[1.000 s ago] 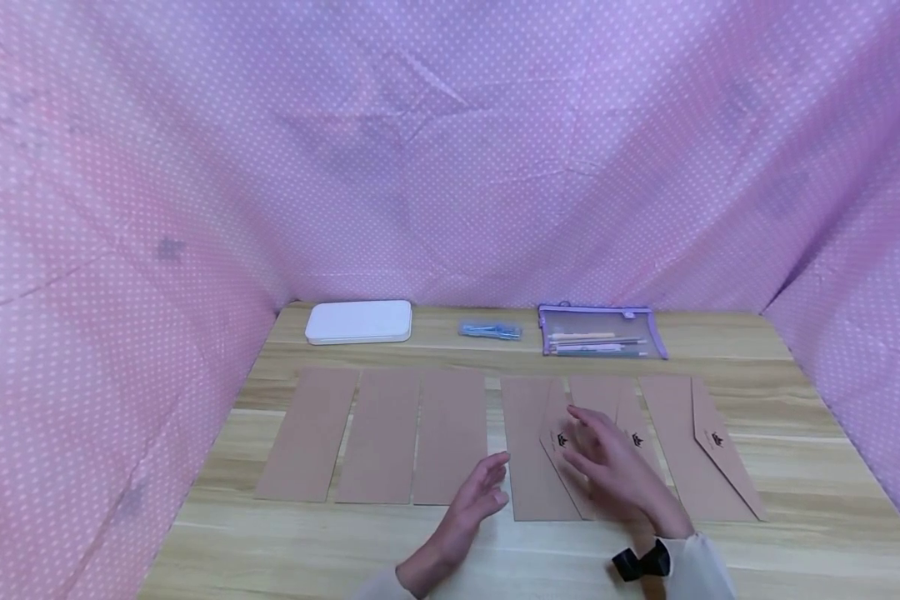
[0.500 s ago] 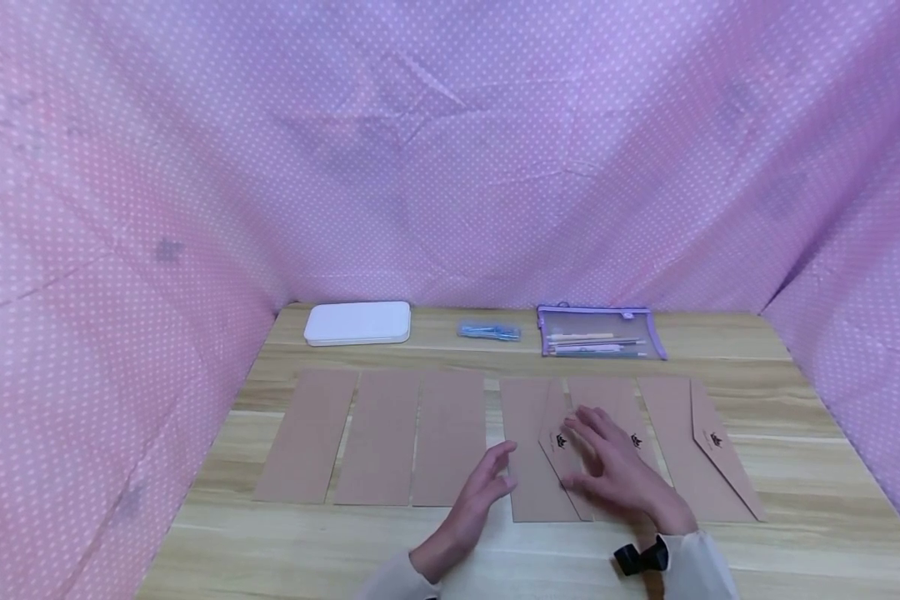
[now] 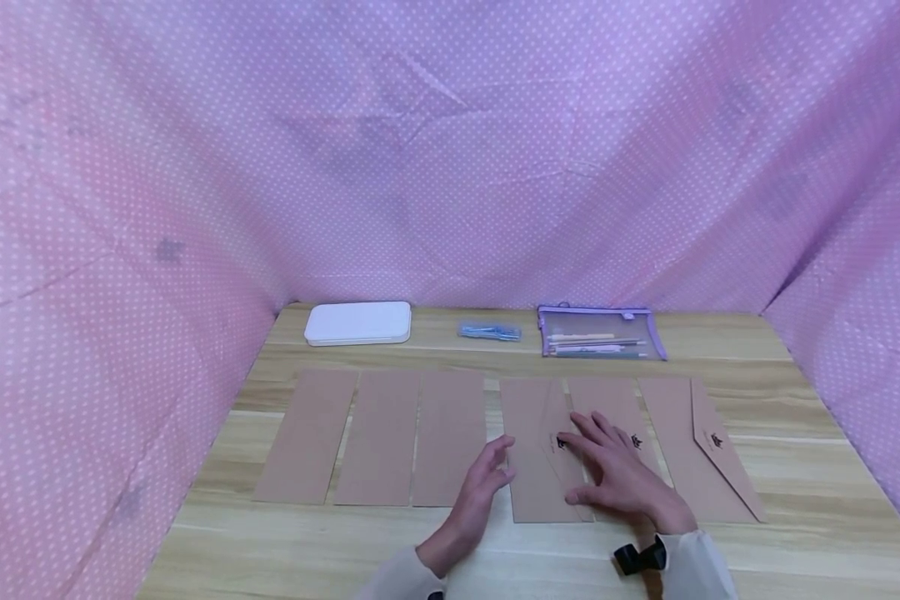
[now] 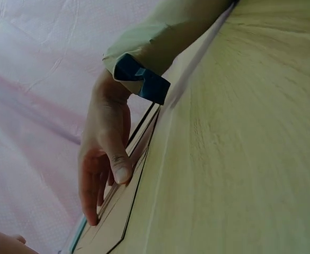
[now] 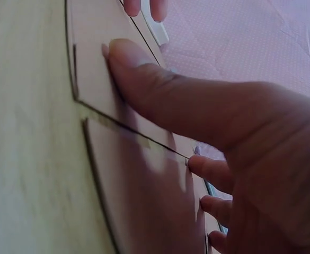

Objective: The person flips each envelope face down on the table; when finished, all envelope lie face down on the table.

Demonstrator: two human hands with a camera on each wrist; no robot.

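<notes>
My right hand (image 3: 621, 473) rests, fingers spread, over two neighbouring brown paper envelopes. Its thumb and index finger touch the crown-printed pointed flap of the nearer envelope (image 3: 527, 450); its other fingers lie over the second envelope (image 3: 600, 396). That flap lies flat. In the right wrist view the thumb (image 5: 131, 55) presses on the paper close to the envelope's edge. My left hand (image 3: 477, 492), fingers loosely bent, is at the left edge of the nearer envelope and holds nothing; whether it touches the paper I cannot tell. The left wrist view shows the right hand (image 4: 104, 153) from the side.
Three plain brown envelopes (image 3: 375, 437) lie in a row on the left. Another crown-flap envelope (image 3: 671, 442) lies far right. Behind stand a white case (image 3: 357, 323), a small blue packet (image 3: 489, 332) and a purple mesh pencil pouch (image 3: 600, 333). Pink dotted cloth (image 3: 450, 167) surrounds the table.
My right hand has come down onto the envelopes and spread its fingers. The flap under it now lies flatter. My left hand has moved slightly right and up toward the envelope's edge.
</notes>
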